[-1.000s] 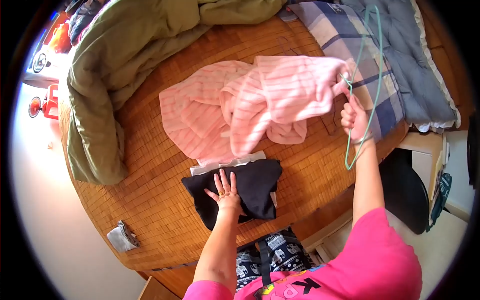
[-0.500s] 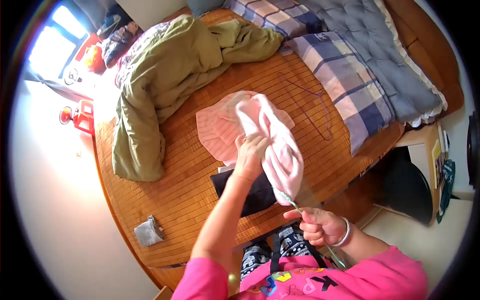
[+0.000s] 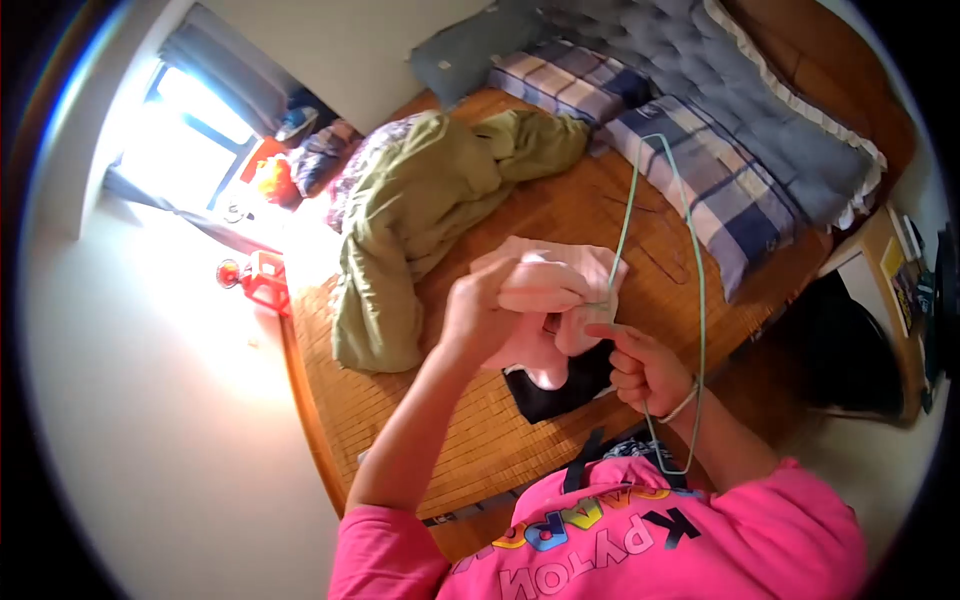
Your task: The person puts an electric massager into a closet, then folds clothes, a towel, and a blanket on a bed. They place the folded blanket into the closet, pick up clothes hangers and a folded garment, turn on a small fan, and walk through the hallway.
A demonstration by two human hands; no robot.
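Observation:
Lifted over the bed, a light pink garment (image 3: 545, 288) is pinched at its upper left by my left hand (image 3: 478, 312). My right hand (image 3: 648, 372), with a bracelet at the wrist, is closed on a thin green wire hanger (image 3: 698, 250). The hanger stands up on the right, and its hook end lies near the garment, partly hidden by it. Behind and below the held garment, a pink striped cloth (image 3: 510, 252) lies on the mat. A folded black cloth (image 3: 560, 396) is nearer to me.
A green quilt (image 3: 400, 230) lies across the woven bed mat (image 3: 400, 440). Plaid pillows (image 3: 715, 185) are at the back right. A dark hanger (image 3: 672, 250) lies on the mat. A red fan (image 3: 266, 282) is beyond the left edge.
The pink garment has been lifted and bunched by my left hand. The green hanger has turned upright, so its loop now shows. The view has shifted, with the bed further right.

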